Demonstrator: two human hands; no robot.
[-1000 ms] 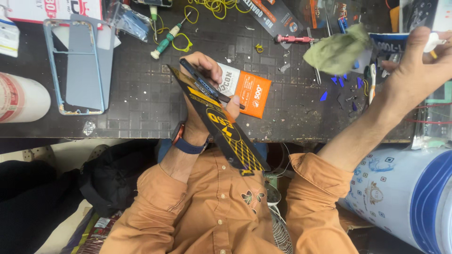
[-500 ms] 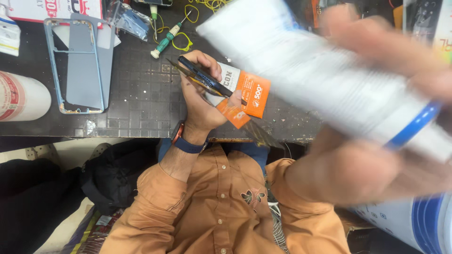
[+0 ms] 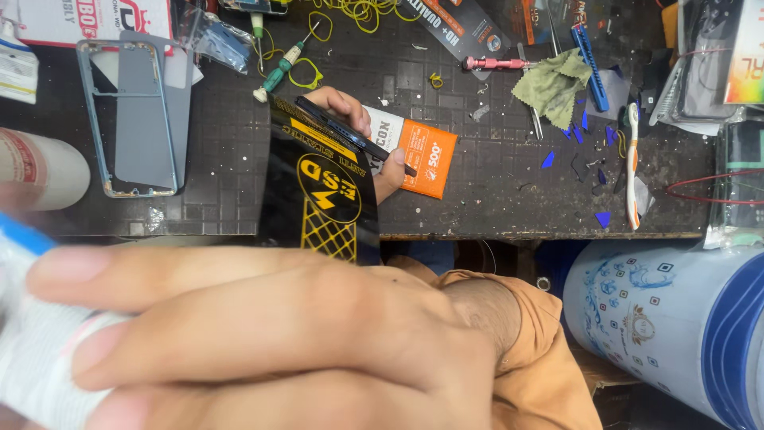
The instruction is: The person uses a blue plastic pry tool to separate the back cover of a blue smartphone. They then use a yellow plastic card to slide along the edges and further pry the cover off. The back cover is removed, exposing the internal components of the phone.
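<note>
Head view: the right hand [image 3: 263, 334], close to the lens and blurred, has its fingers curled around a white tube with a blue band [image 3: 36, 350]. Beyond it, the left hand [image 3: 358, 135] pinches a dark phone [image 3: 350, 135] by its edges, beside a black anti-static bag [image 3: 322, 187]. Just right of the phone lies an orange card [image 3: 426, 159]; left of it, a phone frame [image 3: 131, 115].

A phone repair workbench: phone frame [image 3: 139, 119], screwdrivers [image 3: 280, 68] and tweezers [image 3: 533, 119] litter the dark mat [image 3: 493, 199].
</note>
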